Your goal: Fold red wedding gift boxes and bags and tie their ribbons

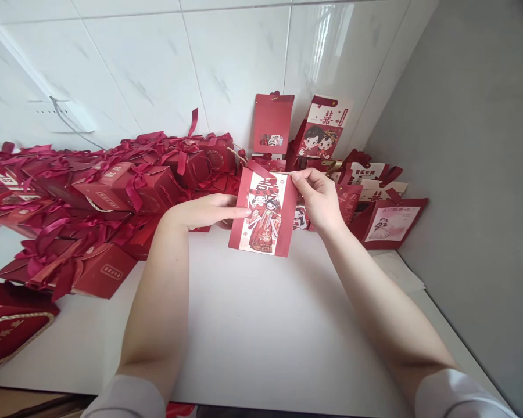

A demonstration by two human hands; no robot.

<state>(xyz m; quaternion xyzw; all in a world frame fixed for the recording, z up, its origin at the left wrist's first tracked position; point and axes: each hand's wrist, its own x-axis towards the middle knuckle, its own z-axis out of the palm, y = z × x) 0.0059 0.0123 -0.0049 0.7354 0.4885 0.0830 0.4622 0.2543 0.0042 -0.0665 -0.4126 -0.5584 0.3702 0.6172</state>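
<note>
A red gift box (264, 223) with a white panel showing a couple in traditional dress is held up above the white table, its front tilted toward me. My left hand (215, 210) grips its left side, with the thumb lying across the front and the other fingers hidden behind. At the top right corner, my right hand (317, 191) pinches the box's upper edge between thumb and fingers. A dark red ribbon (259, 168) runs along the top of the box. Just behind it stand more red boxes, partly covered by the held one and my right hand.
Many red boxes with ribbons (108, 186) are piled on the left of the white table (244, 337). Other boxes with printed couples (322, 130) stand against the tiled wall (235, 58). A red box (392, 223) leans near the grey panel (475, 174) on the right, by white paper (396, 270).
</note>
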